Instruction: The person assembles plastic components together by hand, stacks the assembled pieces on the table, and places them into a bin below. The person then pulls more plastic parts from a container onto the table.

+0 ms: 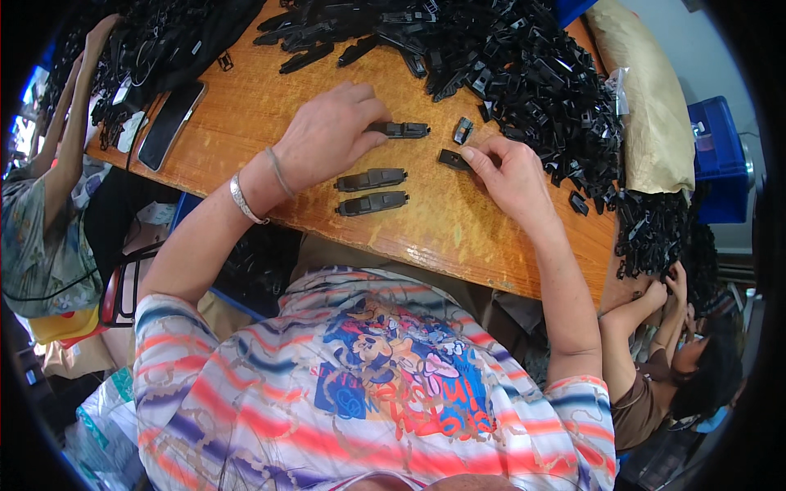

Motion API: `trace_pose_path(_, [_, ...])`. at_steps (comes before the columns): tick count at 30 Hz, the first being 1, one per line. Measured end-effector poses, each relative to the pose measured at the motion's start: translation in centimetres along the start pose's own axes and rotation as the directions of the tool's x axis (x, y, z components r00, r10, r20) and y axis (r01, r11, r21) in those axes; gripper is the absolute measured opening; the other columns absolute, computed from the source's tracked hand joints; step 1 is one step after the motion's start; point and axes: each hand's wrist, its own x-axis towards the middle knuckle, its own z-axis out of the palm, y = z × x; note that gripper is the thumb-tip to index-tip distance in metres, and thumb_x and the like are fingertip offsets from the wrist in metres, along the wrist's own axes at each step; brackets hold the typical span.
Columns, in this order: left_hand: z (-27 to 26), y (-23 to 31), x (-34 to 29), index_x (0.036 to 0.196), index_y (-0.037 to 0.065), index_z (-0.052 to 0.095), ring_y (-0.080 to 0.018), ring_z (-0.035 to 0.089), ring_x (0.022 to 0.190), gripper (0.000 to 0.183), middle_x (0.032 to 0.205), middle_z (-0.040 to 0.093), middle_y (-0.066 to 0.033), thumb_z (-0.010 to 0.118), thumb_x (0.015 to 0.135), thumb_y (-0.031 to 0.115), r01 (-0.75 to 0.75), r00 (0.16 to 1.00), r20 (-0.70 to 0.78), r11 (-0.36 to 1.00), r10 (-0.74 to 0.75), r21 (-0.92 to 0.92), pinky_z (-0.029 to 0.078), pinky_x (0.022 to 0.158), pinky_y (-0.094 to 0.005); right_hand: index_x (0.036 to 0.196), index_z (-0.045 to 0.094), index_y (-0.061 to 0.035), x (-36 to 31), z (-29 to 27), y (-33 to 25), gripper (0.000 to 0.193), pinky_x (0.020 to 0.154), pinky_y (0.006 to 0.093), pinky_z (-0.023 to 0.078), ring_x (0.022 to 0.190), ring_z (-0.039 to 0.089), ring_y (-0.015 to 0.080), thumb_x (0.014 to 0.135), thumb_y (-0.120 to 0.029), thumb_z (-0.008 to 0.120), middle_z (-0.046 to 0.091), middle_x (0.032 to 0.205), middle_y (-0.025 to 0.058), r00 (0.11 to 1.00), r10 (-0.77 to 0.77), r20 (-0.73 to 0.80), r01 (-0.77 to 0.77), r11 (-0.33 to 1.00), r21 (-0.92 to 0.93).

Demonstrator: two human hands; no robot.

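Two finished long black plastic clips lying side by side near bench front edge, parallel, just apart, betw. both hands. Third long black plastic piece further back, touched at its left end by left hand; fingers curled down, tips pressed on the piece, palm down, w/ thin band and metal bracelet at wrist. Right hand just right of it, thumb and forefinger pinching small flat black plastic part against orange-brown wooden bench top. Small loose black plastic cap lying just above that part, apart from both hands. Large heap of black plastic parts across bench back and right side, spilling over right edge. Dark phone lying flat at bench left, near second tangle of black parts. Brown paper sack beside heap at right, blue plastic crate behind. Other persons' arms at far left and lower right, well apart from own hands.
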Motion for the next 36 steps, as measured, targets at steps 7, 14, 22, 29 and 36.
trace_pose_path(7, [0.0, -0.1, -0.5, 0.112, 0.007, 0.075, -0.0359, 0.065, 0.106, 0.022, 0.107, 0.067, -0.0117, 0.080, 0.095, 0.019, 0.003, 0.999, -0.032, 1.000, -0.003, -0.016, 0.055, 0.090, -0.0463, 0.109, 0.080, -0.0057, -1.8, 0.8, -1.8, 0.025, 0.077, 0.0469, 0.060, 0.089, 0.076, 0.0377, 0.097, -0.027, 0.082, 0.073, 0.104, 0.0129, 0.930, -0.292, -0.222, 0.277, 0.956, -0.097])
trace_pose_path(14, [0.4, -0.5, -0.4, 0.110, 0.007, 0.074, -0.0360, 0.065, 0.105, 0.020, 0.105, 0.066, -0.0114, 0.079, 0.094, 0.019, -0.013, 0.999, -0.043, 1.000, 0.013, -0.004, 0.054, 0.089, -0.0461, 0.110, 0.081, -0.0078, -0.6, 1.6, -3.0, 0.022, 0.076, 0.0466, 0.060, 0.086, 0.075, 0.0352, 0.089, -0.014, 0.087, 0.070, 0.105, 0.0096, 0.930, -0.312, -0.194, 0.321, 0.947, 0.015])
trace_pose_path(22, [0.4, -0.9, -0.3, 0.108, 0.005, 0.074, -0.0374, 0.064, 0.104, 0.018, 0.104, 0.065, -0.0127, 0.078, 0.093, 0.016, -0.033, 0.999, -0.031, 0.998, 0.032, -0.051, 0.053, 0.088, -0.0467, 0.112, 0.083, -0.0034, 2.5, 3.3, -2.8, 0.028, 0.070, 0.0368, 0.059, 0.080, 0.072, 0.0251, 0.085, -0.004, 0.089, 0.068, 0.098, 0.0103, 0.873, -0.417, -0.253, 0.426, 0.905, -0.019])
trace_pose_path(29, [1.4, -0.9, 0.7, 0.106, 0.003, 0.073, -0.0399, 0.063, 0.103, 0.017, 0.105, 0.064, -0.0147, 0.077, 0.093, 0.013, -0.069, 0.997, -0.041, 0.991, 0.065, -0.111, 0.053, 0.086, -0.0482, 0.098, 0.082, -0.0051, 4.1, 3.3, -4.1, 0.018, 0.079, 0.0479, 0.057, 0.092, 0.072, 0.0389, 0.085, -0.016, 0.088, 0.068, 0.097, 0.0147, 0.859, -0.502, -0.097, 0.502, 0.864, -0.022])
trace_pose_path(36, [-0.6, -2.4, 2.7, 0.116, 0.003, 0.075, -0.0412, 0.068, 0.101, 0.021, 0.098, 0.069, -0.0171, 0.074, 0.099, 0.016, -0.051, 0.986, 0.139, 0.964, 0.090, -0.259, 0.055, 0.089, -0.0484, 0.108, 0.082, -0.0067, 1.2, 0.4, -3.4, 0.020, 0.083, 0.0462, 0.059, 0.095, 0.073, 0.0377, 0.089, -0.011, 0.083, 0.070, 0.103, 0.0136, 0.902, -0.422, 0.087, 0.413, 0.904, 0.108])
